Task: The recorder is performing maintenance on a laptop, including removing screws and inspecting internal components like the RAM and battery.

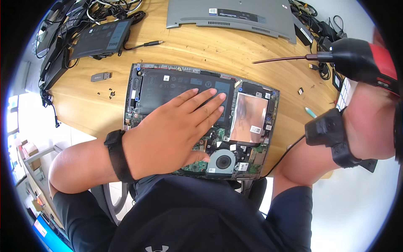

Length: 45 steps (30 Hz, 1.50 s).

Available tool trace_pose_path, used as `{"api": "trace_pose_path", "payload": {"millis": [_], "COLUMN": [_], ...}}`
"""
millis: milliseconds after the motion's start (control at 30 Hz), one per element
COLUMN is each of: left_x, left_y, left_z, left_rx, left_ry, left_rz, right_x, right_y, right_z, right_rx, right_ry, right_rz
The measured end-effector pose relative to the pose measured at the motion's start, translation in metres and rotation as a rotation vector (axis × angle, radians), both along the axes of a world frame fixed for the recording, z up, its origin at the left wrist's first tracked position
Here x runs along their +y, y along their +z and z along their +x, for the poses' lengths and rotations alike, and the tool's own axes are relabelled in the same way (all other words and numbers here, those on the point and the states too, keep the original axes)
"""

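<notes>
Scene: wooden desk [201,46] seen from above, opened laptop [201,122] at centre with its underside exposed.
Left hand: left hand [168,130] flat, palm down, fingers spread slightly, pressing on the black battery [168,86] inside the laptop; black band on the wrist.
Right hand: right hand [373,122] at 3 o'clock, raised off the desk, closed around the black-and-red handle of an electric screwdriver [357,59]; thin bit pointing toward 9 o'clock, tip hovering above the desk just beyond the laptop's far edge, touching nothing.
Laptop interior: round cooling fan [223,161] at 6 o'clock, shiny foil-covered drive [247,117] right of the battery, green circuit board near the fan.
Removed parts: grey bottom cover [235,19] lying at 12 o'clock, well apart from the laptop; a second black battery [100,40] at 10 o'clock; small loose screws [111,93] at 9 o'clock beside a small grey stick [100,77].
Progress, as judged: cover already off and set aside, internals open; fitted battery in place under the palm, whether screwed down cannot be told; cover not refitted.
Clutter: tangled black cables [323,42] at 2 o'clock and 11 o'clock.
</notes>
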<state>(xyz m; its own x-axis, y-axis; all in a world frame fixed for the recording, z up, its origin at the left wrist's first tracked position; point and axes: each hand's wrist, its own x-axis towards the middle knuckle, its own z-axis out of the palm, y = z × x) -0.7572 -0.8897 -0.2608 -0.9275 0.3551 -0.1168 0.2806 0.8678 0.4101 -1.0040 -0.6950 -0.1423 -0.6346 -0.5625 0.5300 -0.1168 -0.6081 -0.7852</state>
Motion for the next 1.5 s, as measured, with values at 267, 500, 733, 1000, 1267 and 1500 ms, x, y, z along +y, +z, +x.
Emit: {"api": "trace_pose_path", "payload": {"millis": [267, 500, 733, 1000, 1267, 1500], "left_x": [-0.019, -0.036, -0.037, -0.036, -0.036, -0.039], "left_y": [0.011, 0.020, 0.016, 0.016, 0.018, 0.019], "left_z": [0.026, 0.054, 0.069, 0.070, 0.067, 0.068], "left_rx": [-0.073, -0.117, -0.087, -0.097, -0.076, -0.117], "left_ry": [0.097, 0.281, 0.358, 0.358, 0.353, 0.358], "left_rz": [-0.072, -0.122, -0.124, -0.108, -0.092, -0.084], "right_x": [0.002, -0.017, -0.051, -0.058, -0.057, -0.058], "right_y": [-0.020, -0.029, -0.036, -0.037, -0.036, -0.035], "right_z": [-0.004, 0.015, 0.035, 0.035, 0.035, 0.033], "right_rx": [-0.003, 0.023, 0.078, 0.146, 0.210, 0.274], "right_ry": [0.105, 0.215, 0.342, 0.388, 0.400, 0.416], "right_rz": [0.021, 0.063, 0.120, 0.167, 0.205, 0.231]}}
